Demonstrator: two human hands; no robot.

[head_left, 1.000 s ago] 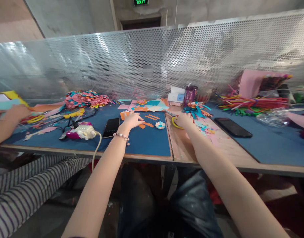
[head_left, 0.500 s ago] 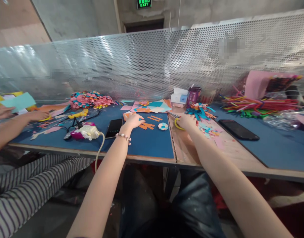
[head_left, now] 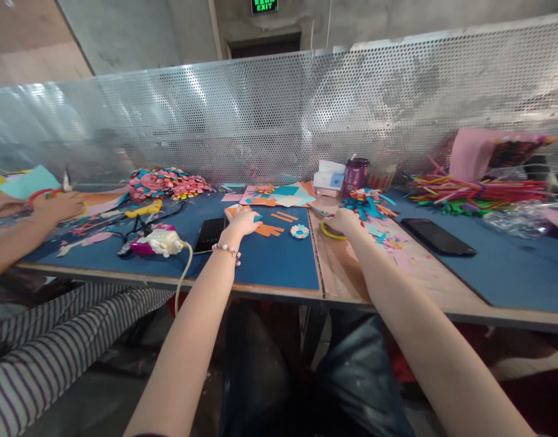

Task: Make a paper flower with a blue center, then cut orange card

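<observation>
At the scissors point(head_left: 334, 234) with yellow handles, my right hand point(head_left: 347, 220) has its fingers closed on the handle, and the blades point away to the left. My left hand point(head_left: 242, 224), wearing a beaded bracelet, is over the blue mat point(head_left: 274, 267) with its fingers together. A small blue piece of paper point(head_left: 259, 217) shows at its fingertips. Just right of that hand lie orange paper strips point(head_left: 269, 230). A white and blue paper flower point(head_left: 299, 231) rests on the mat between my hands.
Coloured paper sheets point(head_left: 283, 195) lie at the back. A phone point(head_left: 210, 235) and a glue gun point(head_left: 160, 241) are on the left; another phone point(head_left: 438, 237) is on the right. At far left, a co-worker's hand point(head_left: 60, 205) holds red-handled scissors. A perforated metal screen point(head_left: 260, 121) stands behind.
My left fingers have drawn together, and a blue paper piece now shows at their tips. My right hand has shifted slightly at the scissors. The co-worker's hand has moved left and up.
</observation>
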